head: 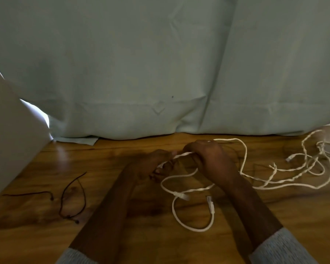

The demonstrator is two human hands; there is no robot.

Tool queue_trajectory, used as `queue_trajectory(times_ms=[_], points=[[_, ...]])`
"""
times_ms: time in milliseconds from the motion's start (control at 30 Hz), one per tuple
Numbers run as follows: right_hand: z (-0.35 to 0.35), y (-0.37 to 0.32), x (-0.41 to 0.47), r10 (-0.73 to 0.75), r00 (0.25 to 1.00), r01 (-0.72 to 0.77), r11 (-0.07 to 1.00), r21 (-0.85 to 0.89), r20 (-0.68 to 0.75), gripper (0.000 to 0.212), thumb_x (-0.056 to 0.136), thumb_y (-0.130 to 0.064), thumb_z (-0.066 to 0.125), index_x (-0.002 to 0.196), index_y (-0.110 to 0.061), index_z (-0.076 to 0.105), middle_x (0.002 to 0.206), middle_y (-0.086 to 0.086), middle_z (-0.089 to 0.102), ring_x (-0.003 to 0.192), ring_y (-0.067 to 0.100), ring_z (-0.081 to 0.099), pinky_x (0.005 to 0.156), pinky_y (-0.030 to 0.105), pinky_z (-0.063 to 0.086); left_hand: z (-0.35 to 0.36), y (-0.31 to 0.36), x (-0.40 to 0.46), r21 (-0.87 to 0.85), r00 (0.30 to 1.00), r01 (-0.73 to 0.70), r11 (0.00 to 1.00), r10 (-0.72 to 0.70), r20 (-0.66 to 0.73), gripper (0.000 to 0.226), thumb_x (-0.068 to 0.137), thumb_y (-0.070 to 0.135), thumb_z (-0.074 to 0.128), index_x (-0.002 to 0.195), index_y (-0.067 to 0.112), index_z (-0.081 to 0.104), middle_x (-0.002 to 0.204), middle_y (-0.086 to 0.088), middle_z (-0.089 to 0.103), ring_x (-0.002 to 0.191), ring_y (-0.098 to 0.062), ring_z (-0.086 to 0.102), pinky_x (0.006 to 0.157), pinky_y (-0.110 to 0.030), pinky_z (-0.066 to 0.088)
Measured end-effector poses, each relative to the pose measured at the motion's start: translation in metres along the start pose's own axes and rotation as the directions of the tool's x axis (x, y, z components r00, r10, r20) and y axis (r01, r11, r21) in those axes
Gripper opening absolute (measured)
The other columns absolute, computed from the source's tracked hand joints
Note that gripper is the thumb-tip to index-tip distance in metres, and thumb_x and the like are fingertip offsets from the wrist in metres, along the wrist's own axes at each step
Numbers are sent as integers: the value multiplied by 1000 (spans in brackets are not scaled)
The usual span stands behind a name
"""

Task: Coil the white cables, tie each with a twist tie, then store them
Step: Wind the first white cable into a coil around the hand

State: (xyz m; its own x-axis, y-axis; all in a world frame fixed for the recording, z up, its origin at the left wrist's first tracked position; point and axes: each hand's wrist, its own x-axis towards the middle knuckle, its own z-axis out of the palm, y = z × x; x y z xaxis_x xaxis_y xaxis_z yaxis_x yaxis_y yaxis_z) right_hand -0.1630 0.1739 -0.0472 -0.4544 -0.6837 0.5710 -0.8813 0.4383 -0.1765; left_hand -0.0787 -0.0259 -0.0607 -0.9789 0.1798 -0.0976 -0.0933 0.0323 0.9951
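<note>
Wooden tabletop [122, 149] carries loose cable [193, 224] trailing right of the hands. Left hand [151, 166] and right hand [210, 159] each curl fingers [189, 148] round one stretch, likely starting a coil; ties [72, 197] wait left of them.

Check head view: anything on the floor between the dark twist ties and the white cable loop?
Only the left forearm crosses above that stretch; the wooden floor itself is bare between the dark twist ties and the white cable loop, seen in the head view.

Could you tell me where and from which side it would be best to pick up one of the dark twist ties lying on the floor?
Probably pinch the looped twist tie at its arched top, coming from above: the wire lies flat on the wooden floor, apart from the white cable, with open floor round it.
</note>
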Motion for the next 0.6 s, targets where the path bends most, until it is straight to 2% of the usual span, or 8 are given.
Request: queue_trajectory(times_ms=[133, 233, 300, 367, 467, 533, 600], points=[[3, 16, -3, 54, 998, -53, 998, 32, -31, 20, 94, -29, 55, 101, -23, 72, 92, -3, 74, 81, 18, 68, 70, 30, 49, -1, 0, -1, 51, 999, -18, 999, 17, 31, 44, 93, 45, 58, 68, 10, 63, 43, 3, 32, 36, -7, 21, 45, -24, 13], [2, 20, -5, 178, 974, -166, 982, 95, -141, 36, 100, -50, 43, 93, -26, 69, 84, -4, 71, 74, 18, 66, 63, 34, 49, -5, -3, -5, 76, 992, -4, 997, -6, 124, 33, 89, 38, 66, 77, 7, 64, 48, 4, 36, 40, -6, 27, 45, -22, 18], [4, 20, -6, 233, 959, -231, 972, 35, -163, 48, 99, -59, 35, 92, -24, 67, 77, 0, 70, 68, 23, 65, 58, 37, 50, -4, -5, -7, 67, 984, 9, 998, -21, 179, 32, 93, 36, 63, 79, 7, 66, 50, 5, 35, 42, -7, 27, 46, -22, 20], [3, 21, -7, 253, 950, -266, 963, -48, -182, 48, 97, -62, 37, 92, -24, 67, 72, 3, 71, 66, 29, 66, 57, 38, 51, -2, -5, -6, 11, 983, 43, 999, -44, 177, 44, 100, 40, 50, 75, 7, 66, 46, 3, 33, 41, -11, 20, 48, -28, 15], [-2, 22, -8, 187, 964, -227, 948, -222, -188, 30, 89, -54, 57, 99, -28, 70, 77, -2, 74, 74, 27, 70, 78, 41, 46, -2, -9, -3, -167, 986, 48, 985, -19, 167, 57, 99, 49, 38, 73, 4, 61, 39, 1, 34, 37, -13, 17, 46, -28, 13], [-4, 19, -7, 136, 978, -180, 932, -313, -157, 33, 85, -53, 67, 109, -32, 69, 96, -6, 75, 87, 22, 71, 92, 47, 40, -3, -12, -2, -266, 990, 50, 963, -11, 144, 59, 98, 51, 38, 70, 4, 60, 36, 2, 34, 33, -10, 22, 44, -25, 13], [-2, 13, -5, 39, 992, -71, 960, -270, -123, 38, 87, -47, 66, 120, -29, 65, 121, -5, 68, 103, 20, 67, 99, 48, 38, -4, -13, -1, -352, 982, 63, 934, 5, 190, 60, 97, 53, 40, 68, 6, 62, 36, 3, 33, 31, -8, 23, 42, -21, 16]])
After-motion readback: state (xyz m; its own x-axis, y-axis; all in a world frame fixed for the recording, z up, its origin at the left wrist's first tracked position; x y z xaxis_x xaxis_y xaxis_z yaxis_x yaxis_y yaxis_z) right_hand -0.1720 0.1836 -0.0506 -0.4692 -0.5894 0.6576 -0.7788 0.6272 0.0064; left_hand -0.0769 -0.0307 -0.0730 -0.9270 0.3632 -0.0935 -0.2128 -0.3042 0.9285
